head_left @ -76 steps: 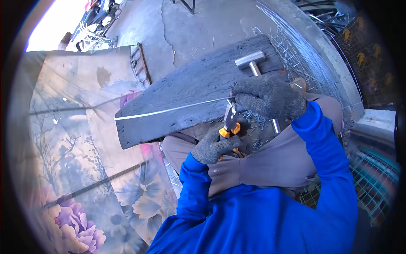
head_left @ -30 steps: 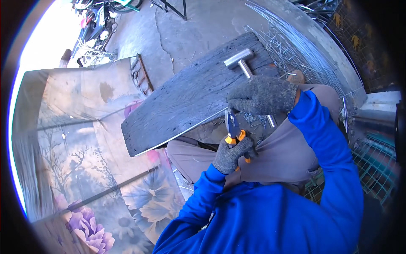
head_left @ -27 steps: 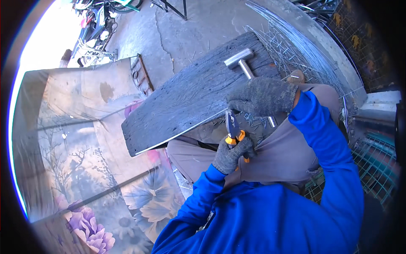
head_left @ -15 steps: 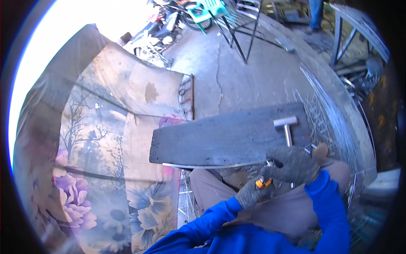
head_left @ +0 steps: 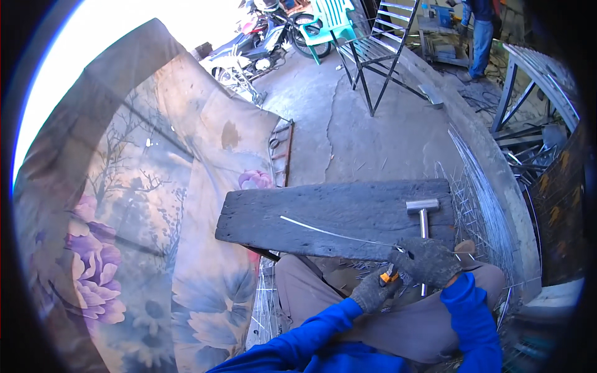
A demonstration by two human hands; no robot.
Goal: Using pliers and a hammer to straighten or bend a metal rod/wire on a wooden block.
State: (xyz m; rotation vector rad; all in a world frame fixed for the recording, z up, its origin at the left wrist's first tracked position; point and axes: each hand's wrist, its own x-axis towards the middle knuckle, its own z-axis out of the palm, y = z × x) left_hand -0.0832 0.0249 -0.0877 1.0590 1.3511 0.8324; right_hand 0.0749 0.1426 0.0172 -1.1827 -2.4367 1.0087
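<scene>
Here we are looking down at a dark wooden plank [head_left: 336, 217] lying across our lap, its long axis running left to right. To its left a big flowered cloth [head_left: 137, 205] is hanging, the largest thing in view. Beyond the plank a metal chair frame [head_left: 379, 50] is standing on the concrete, with one green plastic chair [head_left: 326, 15] and a motorbike [head_left: 261, 31] farther off, and one other person's legs [head_left: 482, 34] at the top edge.

On the plank's right end one hammer [head_left: 423, 214] is resting, head away from us, handle pointing toward our body. One thin wire [head_left: 336, 233] is lying on the plank near its front edge, its long axis running left to right, the far tip pointing left and the near end reaching our right hand [head_left: 426, 261].

Both hands are gloved in grey. Our right hand is curled closed over the wire's right end at the plank's front edge. Our left hand [head_left: 373, 292] is clenched around one pair of orange-handled pliers [head_left: 388, 276], just beside the right hand, with the pliers' nose hidden between them. Wire mesh [head_left: 479, 211] is lying to the right.
</scene>
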